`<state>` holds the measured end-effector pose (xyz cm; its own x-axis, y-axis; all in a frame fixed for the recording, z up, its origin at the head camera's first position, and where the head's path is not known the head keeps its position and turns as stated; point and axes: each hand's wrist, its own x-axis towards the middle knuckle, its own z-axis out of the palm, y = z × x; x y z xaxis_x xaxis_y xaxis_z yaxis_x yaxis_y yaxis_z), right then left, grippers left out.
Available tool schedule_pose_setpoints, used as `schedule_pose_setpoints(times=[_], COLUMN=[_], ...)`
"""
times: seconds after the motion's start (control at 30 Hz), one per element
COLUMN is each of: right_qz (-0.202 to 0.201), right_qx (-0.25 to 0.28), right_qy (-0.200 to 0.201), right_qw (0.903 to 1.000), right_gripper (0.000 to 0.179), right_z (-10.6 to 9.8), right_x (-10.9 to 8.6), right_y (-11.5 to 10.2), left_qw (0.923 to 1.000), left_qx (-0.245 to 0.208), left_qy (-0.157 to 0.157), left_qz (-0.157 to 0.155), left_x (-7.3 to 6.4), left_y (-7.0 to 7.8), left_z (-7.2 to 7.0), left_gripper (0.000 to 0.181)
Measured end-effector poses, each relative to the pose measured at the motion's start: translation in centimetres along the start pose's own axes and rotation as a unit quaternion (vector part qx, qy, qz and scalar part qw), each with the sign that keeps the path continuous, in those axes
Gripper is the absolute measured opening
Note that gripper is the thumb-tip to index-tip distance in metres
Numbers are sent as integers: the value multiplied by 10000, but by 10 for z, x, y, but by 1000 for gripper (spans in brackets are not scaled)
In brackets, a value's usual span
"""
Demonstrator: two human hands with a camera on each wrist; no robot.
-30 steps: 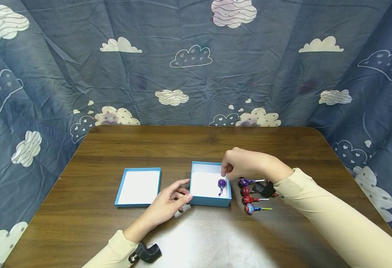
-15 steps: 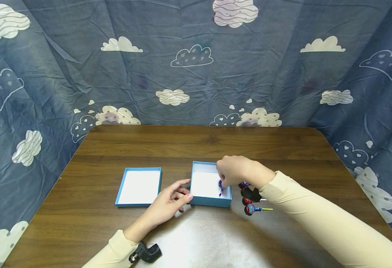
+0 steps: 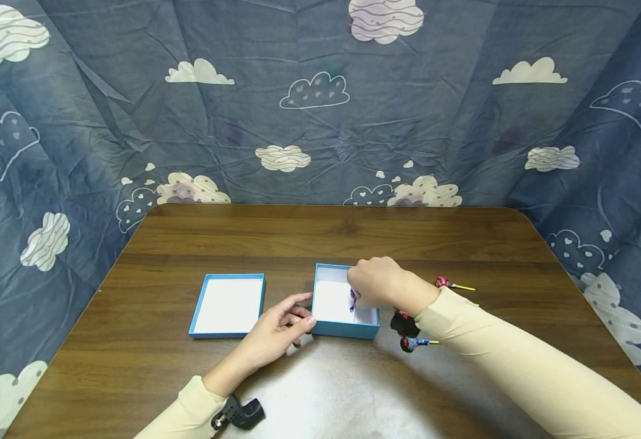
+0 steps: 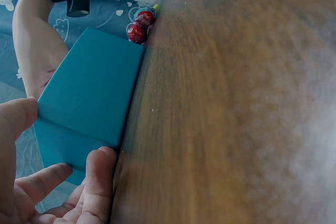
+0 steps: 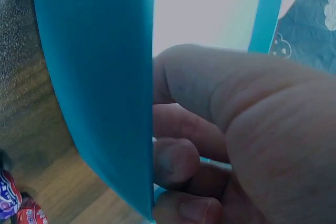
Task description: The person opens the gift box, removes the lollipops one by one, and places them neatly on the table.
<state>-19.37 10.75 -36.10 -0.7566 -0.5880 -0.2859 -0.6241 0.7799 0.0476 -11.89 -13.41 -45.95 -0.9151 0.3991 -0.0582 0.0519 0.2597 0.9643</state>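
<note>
The open blue box [image 3: 345,330], white inside, stands mid-table. My left hand [image 3: 276,332] rests against its left side, thumb at the near left corner; in the left wrist view the extended fingers [image 4: 100,174] touch its outer wall. Inside the box's right part, my right hand [image 3: 383,283] has its fingers curled at a purple-wrapped lollipop [image 3: 353,299], seemingly pinching it. The hand covers most of that lollipop. In the right wrist view the box wall [image 5: 100,87] hides the fingertips.
Left of the box lies a shallow blue lid [image 3: 227,306], white inside up. Right of it are a blue-wrapped lollipop [image 3: 410,344], a red one [image 3: 442,281] with a yellow stick, and others partly hidden under the right arm. A cloud-patterned cloth [image 3: 320,140] hangs behind the table.
My right hand has come down into the box and shifted left, and the purple lollipop has slid slightly left with it. The left hand and box stay put.
</note>
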Motion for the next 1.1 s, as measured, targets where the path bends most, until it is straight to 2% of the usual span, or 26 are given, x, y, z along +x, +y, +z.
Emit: schedule_pose_setpoints(times=[0.2,0.43,0.73,0.87,1.1], right_qz=[124,533,329,257,151], right_qx=[-366,-495,-788,-731,-320], right_qy=[484,673,1286,1260,1075], right_qw=[9981,9951,9880,9890,9936], right_gripper=[33,44,18,19,26], right_z=[5,14,21,24,24], right_x=[5,14,12,15,20], right_y=[-7,-14,-19,-19,-19], left_qw=[10000,10000,10000,10000,10000], left_qx=[10,-18,-2,2,-21], left_qy=[-3,29,20,15,33], left_qz=[16,31,7,27,12], left_x=[0,1,1,1,1], left_y=[0,1,0,-1,-1], left_z=[0,1,0,0,0], left_gripper=[56,55,56,55,55])
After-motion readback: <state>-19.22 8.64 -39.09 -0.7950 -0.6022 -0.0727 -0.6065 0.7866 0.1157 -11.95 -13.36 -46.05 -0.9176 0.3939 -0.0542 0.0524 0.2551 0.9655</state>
